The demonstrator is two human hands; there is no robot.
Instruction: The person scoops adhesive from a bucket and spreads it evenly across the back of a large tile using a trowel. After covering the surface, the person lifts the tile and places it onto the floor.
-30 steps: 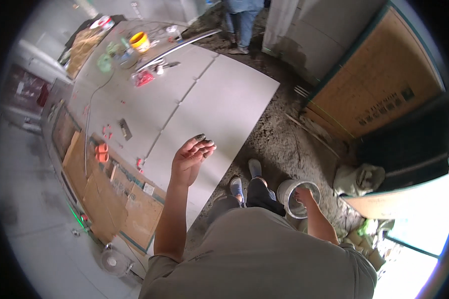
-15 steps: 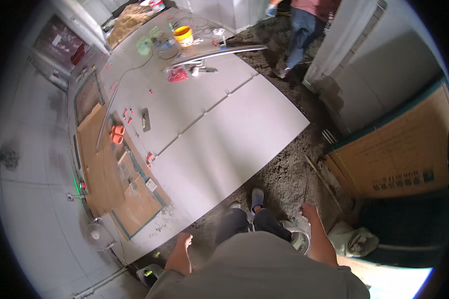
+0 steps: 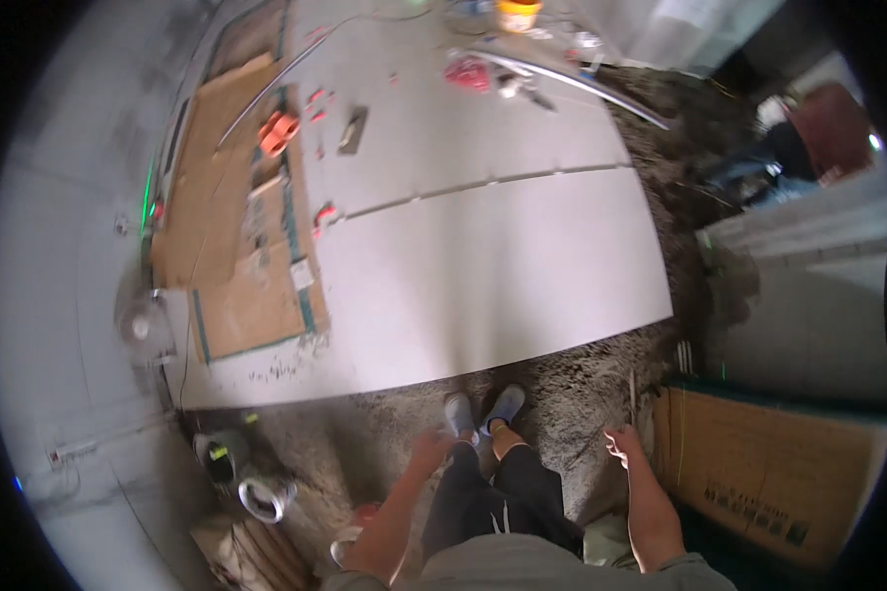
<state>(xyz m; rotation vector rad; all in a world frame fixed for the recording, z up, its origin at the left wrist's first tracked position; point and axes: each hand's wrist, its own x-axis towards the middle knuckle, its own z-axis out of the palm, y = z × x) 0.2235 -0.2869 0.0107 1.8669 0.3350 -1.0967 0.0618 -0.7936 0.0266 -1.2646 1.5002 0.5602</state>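
Since the earlier frame lowered from 12 o'clock to the hips, left hand (image 3: 430,452) loosely curled and right hand (image 3: 625,445) spread wide, both empty; risks tripping where shoes (image 3: 483,414) meet the large grey tile (image 3: 483,286) edge on loose mortar bed (image 3: 562,394).

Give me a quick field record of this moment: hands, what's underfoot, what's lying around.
left hand: empty, hanging by the thigh, touching nothing
right hand: empty, fingers loosely spread, hanging at the side
footing: shoes on rough grey mortar bed, just short of the tile edge
in front: large grey floor tile, laid flat
right side: cardboard box close to the right hand
far end: yellow bucket, orange clips
other person: at upper right
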